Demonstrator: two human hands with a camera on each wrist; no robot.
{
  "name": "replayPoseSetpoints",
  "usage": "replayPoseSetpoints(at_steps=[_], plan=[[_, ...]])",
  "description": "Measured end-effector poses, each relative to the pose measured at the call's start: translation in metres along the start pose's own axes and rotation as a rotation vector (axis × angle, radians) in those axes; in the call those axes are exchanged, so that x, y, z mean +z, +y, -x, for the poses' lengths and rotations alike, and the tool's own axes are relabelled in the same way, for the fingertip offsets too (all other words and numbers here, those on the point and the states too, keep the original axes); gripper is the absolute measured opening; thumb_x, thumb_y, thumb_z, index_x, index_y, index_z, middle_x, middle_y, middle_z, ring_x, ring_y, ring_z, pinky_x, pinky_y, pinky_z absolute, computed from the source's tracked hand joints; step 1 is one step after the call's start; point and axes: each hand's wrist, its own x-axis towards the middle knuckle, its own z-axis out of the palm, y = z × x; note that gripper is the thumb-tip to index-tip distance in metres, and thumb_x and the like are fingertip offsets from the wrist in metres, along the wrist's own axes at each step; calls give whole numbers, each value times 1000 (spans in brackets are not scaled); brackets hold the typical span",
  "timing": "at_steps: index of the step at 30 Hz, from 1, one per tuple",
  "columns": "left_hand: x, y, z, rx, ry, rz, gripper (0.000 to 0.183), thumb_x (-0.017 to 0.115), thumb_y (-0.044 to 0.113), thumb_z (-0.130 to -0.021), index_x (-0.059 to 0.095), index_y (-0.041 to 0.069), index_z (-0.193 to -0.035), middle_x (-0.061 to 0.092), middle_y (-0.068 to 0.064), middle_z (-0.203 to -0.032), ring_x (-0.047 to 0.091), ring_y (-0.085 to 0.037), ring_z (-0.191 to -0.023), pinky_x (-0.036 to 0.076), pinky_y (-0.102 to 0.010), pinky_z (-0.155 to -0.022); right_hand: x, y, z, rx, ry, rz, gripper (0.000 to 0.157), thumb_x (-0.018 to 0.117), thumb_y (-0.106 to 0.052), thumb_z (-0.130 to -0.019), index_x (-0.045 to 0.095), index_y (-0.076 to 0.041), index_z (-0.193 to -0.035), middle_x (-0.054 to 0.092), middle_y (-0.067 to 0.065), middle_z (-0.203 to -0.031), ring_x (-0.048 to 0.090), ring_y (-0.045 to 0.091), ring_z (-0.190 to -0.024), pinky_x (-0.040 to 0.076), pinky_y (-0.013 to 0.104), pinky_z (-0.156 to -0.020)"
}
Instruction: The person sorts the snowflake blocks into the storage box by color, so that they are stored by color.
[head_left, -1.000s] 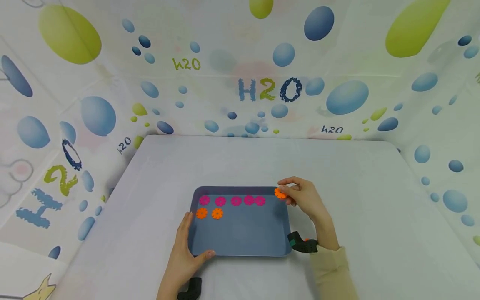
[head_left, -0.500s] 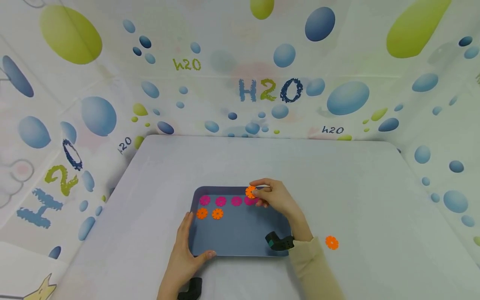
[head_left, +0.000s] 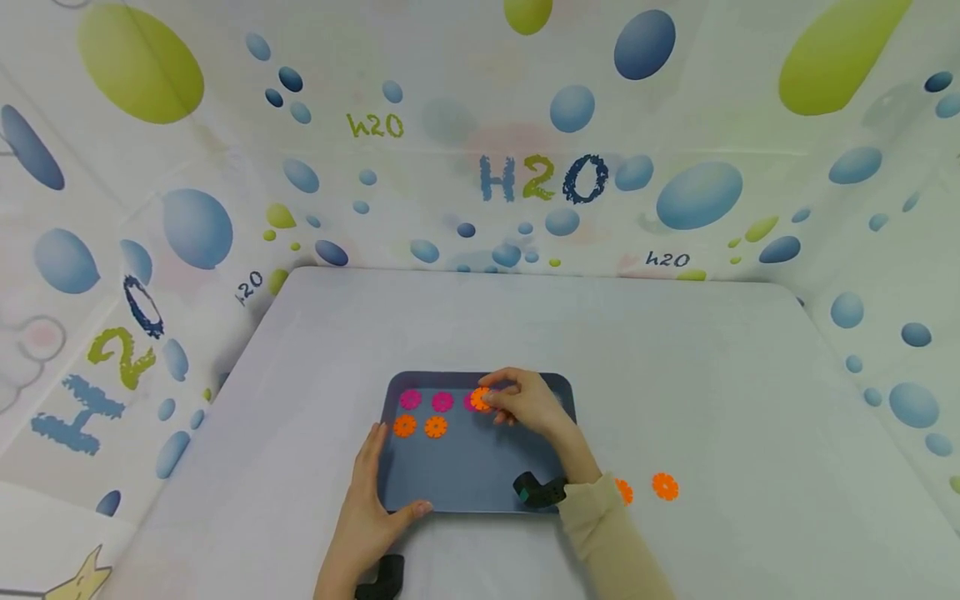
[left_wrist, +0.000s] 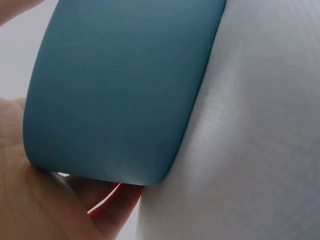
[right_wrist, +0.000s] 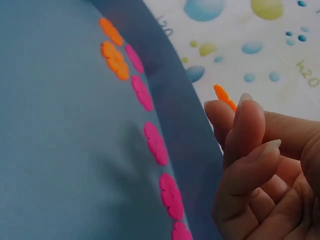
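My right hand [head_left: 528, 406] pinches an orange flower-shaped disc [head_left: 479, 398] between thumb and fingertips, over the back row of the blue-grey tray [head_left: 465, 479]. Pink flower-shaped discs [head_left: 442, 402] line the tray's back side; the right-hand ones are covered by the hand in the head view. The right wrist view shows several pink discs [right_wrist: 156, 143] in a line, and the held disc's edge above the fingertips. Two orange discs [head_left: 436, 427] lie in front of the pink row at the left. My left hand [head_left: 362, 504] grips the tray's front left corner, thumb along the front edge, fingers along the left side.
Two more orange discs lie on the white table to the right of the tray: one whole disc [head_left: 665, 487] and one partly hidden disc [head_left: 624, 492] behind the right sleeve [head_left: 611, 533]. A patterned cloth wall [head_left: 420, 192] stands behind and beside the table.
The right hand has moved left from the tray's back right corner, carrying the orange disc over the pink row. Its sleeve has uncovered orange discs on the table. The left hand stays in place.
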Motion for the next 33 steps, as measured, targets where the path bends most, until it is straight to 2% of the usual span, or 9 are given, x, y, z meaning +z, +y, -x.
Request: replayPoseSetpoints(at_steps=[6,9,16,22,27,33], plan=[[0,0,-1,-6,-3,5,115,89,25,-65,20,11,-155,17,-23,-159,24,-50,-141,28,-71,-103,11,0,-3,-15,-39,128,20,67,-15,-91,68,-10,-111,73,9,-72,63,18,-52,48,25,-50],[-1,0,-1,-6,-8,10,114,89,26,-66,19,11,-155,16,-23,-160,23,-51,-141,27,-72,-104,16,1,-3,-24,-74,181,19,67,-13,-90,68,-9,-108,71,4,-69,63,15,-51,50,25,-50],[-1,0,0,15,-1,0,115,89,25,-66,19,12,-155,17,-25,-159,24,-53,-140,28,-73,-101,24,5,-3,-1,-134,166,20,66,-6,-89,64,-2,-108,69,4,-72,62,13,-54,54,27,-56],[-1,1,-1,18,4,-4,116,90,24,-64,19,13,-155,18,-24,-158,25,-51,-140,29,-70,-103,26,7,-5,3,-114,202,11,68,-6,-88,58,-4,-93,68,6,-68,62,13,-53,55,27,-55],[-1,1,-1,16,2,-2,116,90,24,-64,20,10,-155,18,-24,-158,26,-51,-140,29,-70,-103,27,7,-6,-10,-88,230,18,70,-7,-87,52,-5,-83,66,5,-64,62,13,-52,54,26,-54],[0,1,0,20,7,-8,115,90,25,-64,20,9,-154,19,-25,-158,26,-52,-139,29,-71,-102,25,6,-4,-33,-64,244,20,71,-8,-87,52,-5,-80,68,6,-65,62,13,-52,52,26,-53]])
